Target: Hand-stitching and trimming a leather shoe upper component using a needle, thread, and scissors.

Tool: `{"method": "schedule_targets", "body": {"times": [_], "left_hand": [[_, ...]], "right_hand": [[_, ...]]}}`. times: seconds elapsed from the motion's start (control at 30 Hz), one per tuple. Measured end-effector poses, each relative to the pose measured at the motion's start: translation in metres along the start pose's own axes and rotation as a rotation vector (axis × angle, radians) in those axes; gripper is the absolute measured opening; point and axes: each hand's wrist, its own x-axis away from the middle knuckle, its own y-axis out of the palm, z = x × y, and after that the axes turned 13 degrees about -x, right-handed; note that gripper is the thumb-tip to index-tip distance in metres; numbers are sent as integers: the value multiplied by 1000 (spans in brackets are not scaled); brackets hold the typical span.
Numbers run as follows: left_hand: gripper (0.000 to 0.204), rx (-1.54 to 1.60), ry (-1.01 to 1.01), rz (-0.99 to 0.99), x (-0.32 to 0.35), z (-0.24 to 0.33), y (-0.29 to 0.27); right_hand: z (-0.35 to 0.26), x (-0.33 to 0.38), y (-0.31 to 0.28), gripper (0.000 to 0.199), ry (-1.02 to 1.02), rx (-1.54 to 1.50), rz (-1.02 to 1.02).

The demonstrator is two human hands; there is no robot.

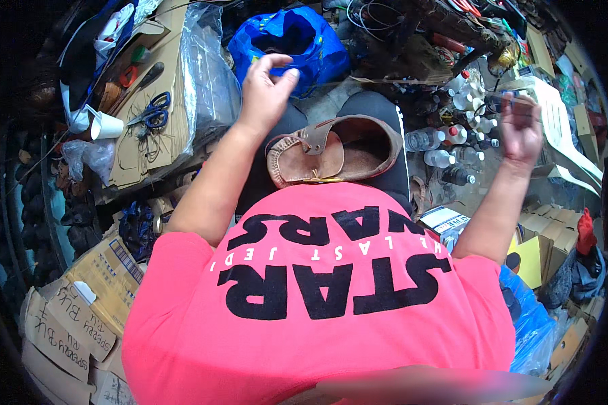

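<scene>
A brown leather shoe (365,145) with a gathered, stitched toe lies sideways across my lap. Along its near edge rests a thin yellow tool (315,180). My left hand (266,94) is raised beyond the shoe's left end, near a blue bag (292,47); its thumb and index finger are apart, with nothing visible between them. Far out to the right, my right hand (521,131) is lifted beside the bottles, fingers pointing up. Blur and a dark background there hide whether it holds anything. Neither hand touches the shoe.
Scissors (157,111) and a white cup (106,125) are on flat cardboard (132,162) at the left. Several plastic bottles (456,134) stand at the right, near a white plastic chair (554,121). Cardboard boxes (67,331) are stacked at the lower left; a blue plastic bag (534,331) lies lower right.
</scene>
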Motion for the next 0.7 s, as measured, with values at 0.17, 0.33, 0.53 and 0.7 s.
{"method": "schedule_targets", "body": {"times": [0.17, 0.33, 0.53, 0.7], "left_hand": [[32, 48, 81, -935, 50, 96, 8], [50, 448, 76, -871, 64, 98, 51], [28, 1112, -453, -756, 40, 114, 14], [24, 901, -200, -581, 40, 129, -12]], "right_hand": [[-55, 2, 40, 7, 78, -277, -212], [-47, 23, 82, 8, 111, -161, -261], [4, 46, 80, 25, 49, 450, -114], [55, 67, 90, 20, 260, 704, -115]]}}
